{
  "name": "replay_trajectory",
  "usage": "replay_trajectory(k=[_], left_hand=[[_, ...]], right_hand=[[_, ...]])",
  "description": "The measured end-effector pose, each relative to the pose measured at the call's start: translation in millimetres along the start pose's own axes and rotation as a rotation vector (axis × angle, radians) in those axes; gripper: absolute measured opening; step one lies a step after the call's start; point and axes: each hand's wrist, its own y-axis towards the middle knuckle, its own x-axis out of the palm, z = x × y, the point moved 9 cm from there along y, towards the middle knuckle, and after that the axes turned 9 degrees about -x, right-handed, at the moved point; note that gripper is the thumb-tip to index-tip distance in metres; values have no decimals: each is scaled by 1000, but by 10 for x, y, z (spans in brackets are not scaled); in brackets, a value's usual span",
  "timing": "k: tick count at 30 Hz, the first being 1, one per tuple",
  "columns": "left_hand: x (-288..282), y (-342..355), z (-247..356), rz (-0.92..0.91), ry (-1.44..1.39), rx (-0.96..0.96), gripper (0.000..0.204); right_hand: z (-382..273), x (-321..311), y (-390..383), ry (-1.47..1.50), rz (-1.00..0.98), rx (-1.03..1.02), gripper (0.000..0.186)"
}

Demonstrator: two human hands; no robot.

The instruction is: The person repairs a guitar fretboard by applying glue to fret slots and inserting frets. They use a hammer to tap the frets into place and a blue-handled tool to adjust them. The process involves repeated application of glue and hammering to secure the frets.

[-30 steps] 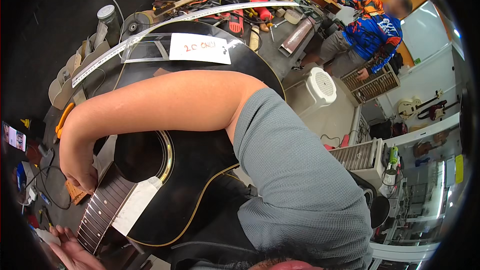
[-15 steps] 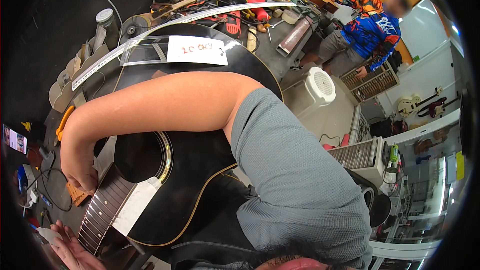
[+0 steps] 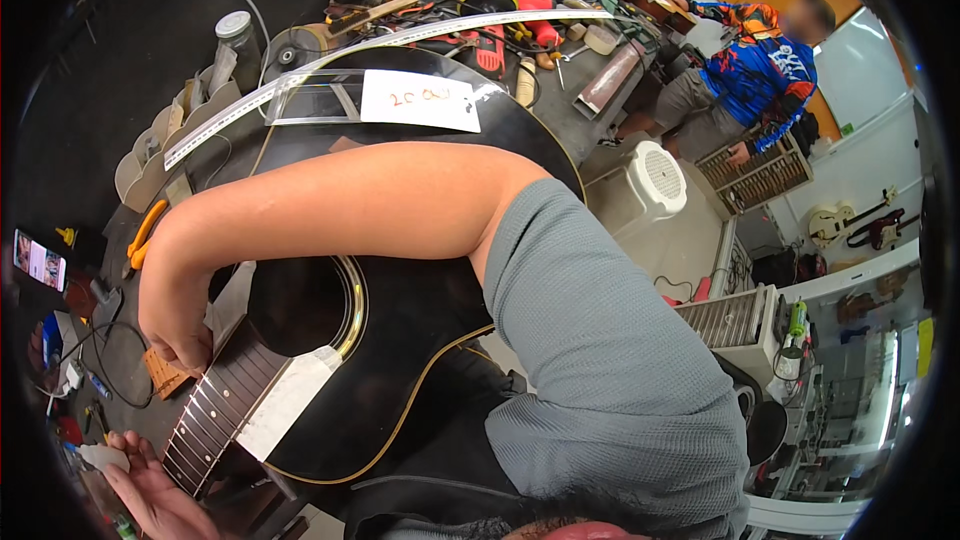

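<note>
A black acoustic guitar [image 3: 420, 305] lies face up across the bench, its fretboard [image 3: 225, 398] pointing to the lower left. My right arm arches over the body. My right hand [image 3: 182, 342] is bent down at the fretboard's far edge beside the soundhole, its fingers curled together; what they hold, if anything, is hidden. At the lower left, my left hand [image 3: 150, 488] lies palm up near the lower frets, its thumb and fingers around a small whitish translucent object [image 3: 104, 457] whose kind is unclear. Pale masking strips [image 3: 290, 402] cover the top along the fretboard's near side.
A long metal ruler [image 3: 390, 38] and a white paper card [image 3: 420, 100] lie over the guitar's far end. Orange-handled pliers [image 3: 147, 232] rest near my right wrist. Tools crowd the bench behind. A person [image 3: 760, 70] stands at back right near a white stool [image 3: 655, 180].
The whole view has shifted, so the scene sits a little farther right. Both hands stay in nearly the same places along the fretboard.
</note>
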Motion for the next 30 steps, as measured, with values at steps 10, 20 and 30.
replay_trajectory(k=[10,20,30], left_hand=[[110,119,-96,-261,-53,-24,51],[102,89,-102,-150,-43,-15,50],[160,64,-84,-170,-44,-9,47]], right_hand=[[-23,61,-196,84,5,65,51],[-53,56,-202,108,29,58,47],[-55,53,-191,94,26,58,48]])
